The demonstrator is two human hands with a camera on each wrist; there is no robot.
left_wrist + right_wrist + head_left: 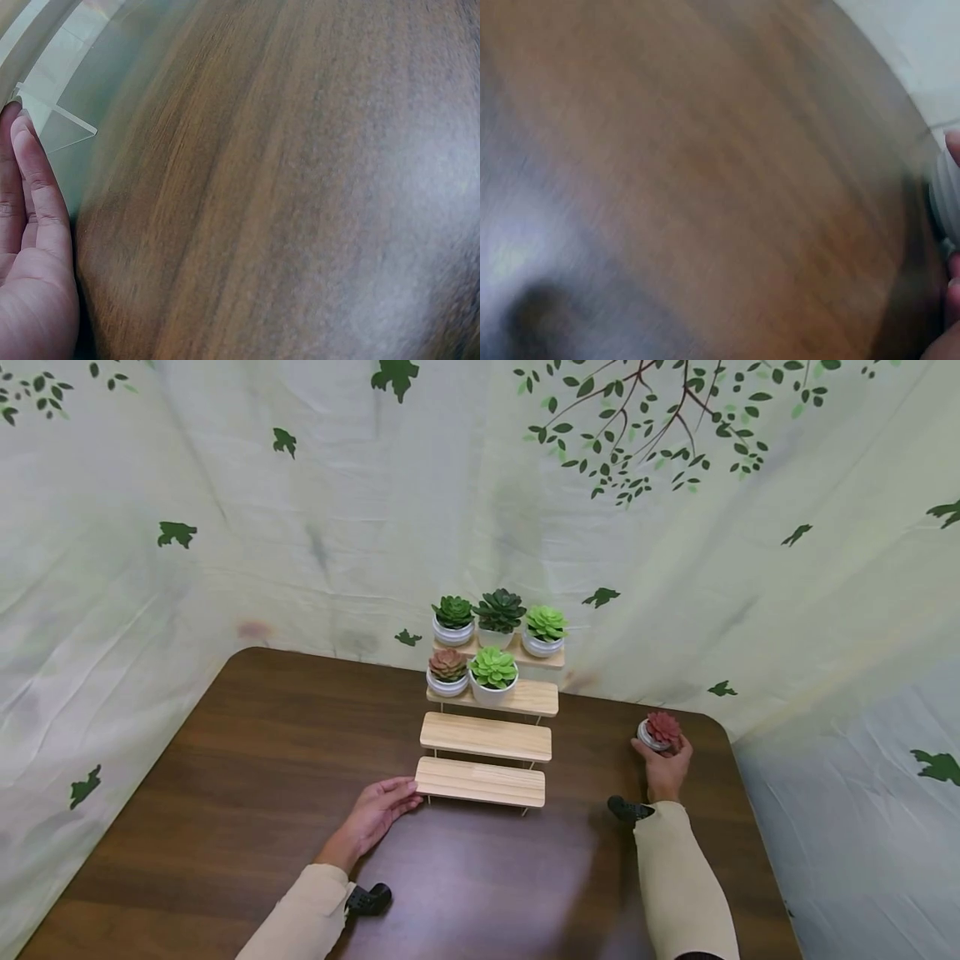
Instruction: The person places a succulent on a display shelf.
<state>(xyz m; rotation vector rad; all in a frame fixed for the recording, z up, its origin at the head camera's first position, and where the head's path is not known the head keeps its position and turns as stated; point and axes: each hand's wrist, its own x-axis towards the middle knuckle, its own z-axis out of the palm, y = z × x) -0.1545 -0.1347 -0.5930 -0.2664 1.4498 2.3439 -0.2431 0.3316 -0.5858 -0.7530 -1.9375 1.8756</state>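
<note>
A stepped wooden stand (480, 781) with several pale boards sits at the back middle of the dark table. At the left end of its lowest board, my left hand (378, 814) pinches the corner; in the left wrist view the fingers (46, 202) reach straight up to the board's edge. Over on the right, my right hand (667, 770) grips a red potted succulent (663, 727) by its white pot. Only a sliver of that pot (949, 196) shows in the right wrist view, so whether it touches the table I cannot tell.
On the top board stand two dark green succulents (453, 612) (500, 610) and a light green one (546, 622). The second board bears a reddish-brown succulent (447, 666) and a bright green one (493, 668) towards its left. Leaf-printed cloth (465, 510) hangs behind the table (300, 752).
</note>
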